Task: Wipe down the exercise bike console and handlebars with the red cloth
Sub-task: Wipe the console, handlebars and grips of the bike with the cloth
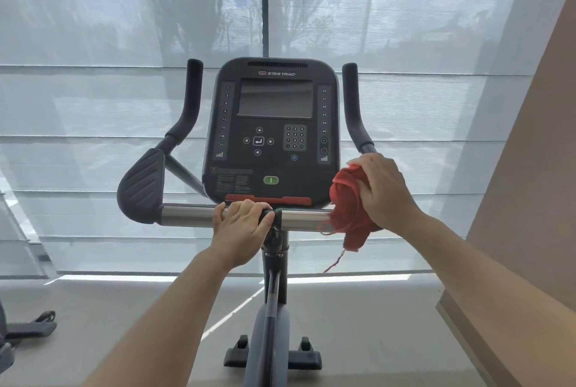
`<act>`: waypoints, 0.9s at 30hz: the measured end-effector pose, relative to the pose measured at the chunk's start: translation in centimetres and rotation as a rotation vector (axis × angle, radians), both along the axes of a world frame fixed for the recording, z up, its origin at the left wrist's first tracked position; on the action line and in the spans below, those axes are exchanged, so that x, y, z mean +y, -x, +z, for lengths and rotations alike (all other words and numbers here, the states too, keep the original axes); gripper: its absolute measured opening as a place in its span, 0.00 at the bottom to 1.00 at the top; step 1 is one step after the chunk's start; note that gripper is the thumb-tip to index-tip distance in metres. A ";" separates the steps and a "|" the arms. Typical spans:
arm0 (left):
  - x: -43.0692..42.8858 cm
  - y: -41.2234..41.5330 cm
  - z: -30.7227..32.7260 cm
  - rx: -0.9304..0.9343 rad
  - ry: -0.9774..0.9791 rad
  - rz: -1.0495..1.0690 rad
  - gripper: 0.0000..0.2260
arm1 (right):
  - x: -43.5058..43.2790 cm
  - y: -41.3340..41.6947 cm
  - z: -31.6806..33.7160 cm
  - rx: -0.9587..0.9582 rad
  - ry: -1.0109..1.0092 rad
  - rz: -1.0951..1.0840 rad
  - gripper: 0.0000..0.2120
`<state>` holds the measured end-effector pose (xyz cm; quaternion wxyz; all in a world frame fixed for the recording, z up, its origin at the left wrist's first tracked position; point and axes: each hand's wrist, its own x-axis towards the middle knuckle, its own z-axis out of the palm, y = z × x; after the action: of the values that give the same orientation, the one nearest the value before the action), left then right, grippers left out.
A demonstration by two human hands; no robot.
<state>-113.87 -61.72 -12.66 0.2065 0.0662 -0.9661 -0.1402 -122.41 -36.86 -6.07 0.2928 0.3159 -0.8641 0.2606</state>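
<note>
R hand (385, 191) has the red cloth (347, 206) bunched under it, fingers curled down over the wad and pressing it onto the R end of the handlebars (307, 217), just where the chrome crossbar meets the R side pad, which I can't see under cloth & hand. Bar's long axis runs L-R across my view; the cloth sits at its R end, so I'd judge the next stroke wants to go along that axis twd centre, or up the R horn (352, 100) rising just above the hand. Loose thread dangles below the cloth. L hand (244, 223) is wrapped closed round the crossbar near the centre stem, thumb under, no cloth in it, steadying. Console (271, 128) sits above & between both hands, just L of the cloth; R hand is the nearer one to it.
</note>
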 end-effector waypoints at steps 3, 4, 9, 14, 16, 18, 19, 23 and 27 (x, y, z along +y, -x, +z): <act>0.9 0.4 1.1 -0.037 -0.040 0.048 0.15 | 0.3 -0.3 -1.5 -0.108 -0.175 0.067 0.16; 1.3 0.7 1.4 -0.059 -0.060 0.048 0.16 | 0.1 -0.6 -2.4 -0.128 -0.234 0.072 0.16; 2.8 1.3 1.3 -0.091 -0.005 0.087 0.16 | -2.0 -2.3 -5.6 -0.058 -0.153 -0.022 0.20; 2.7 1.1 1.1 -0.079 0.015 0.095 0.16 | -3.5 -2.5 -6.6 0.042 -0.151 -0.116 0.17; 2.8 1.0 1.2 -0.083 0.014 0.093 0.16 | -4.1 -2.5 -6.3 0.029 -0.161 -0.133 0.17; 2.9 0.9 1.3 -0.093 0.007 0.094 0.16 | -4.1 -2.6 -6.3 0.027 -0.186 -0.109 0.16; 2.8 0.9 1.3 -0.098 0.004 0.092 0.16 | -3.8 -2.6 -6.4 0.036 -0.204 -0.086 0.16; 2.5 1.0 1.4 -0.118 -0.024 0.076 0.16 | -1.5 -2.1 -5.8 0.087 -0.217 0.013 0.13; 2.4 1.2 1.8 -0.162 -0.044 0.074 0.15 | -0.4 -1.2 -3.5 0.152 -0.096 0.046 0.12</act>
<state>-115.05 -59.33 -10.83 0.1315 0.1177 -0.9731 -0.1480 -121.19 -37.24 -9.53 0.3360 0.3680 -0.8434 0.2009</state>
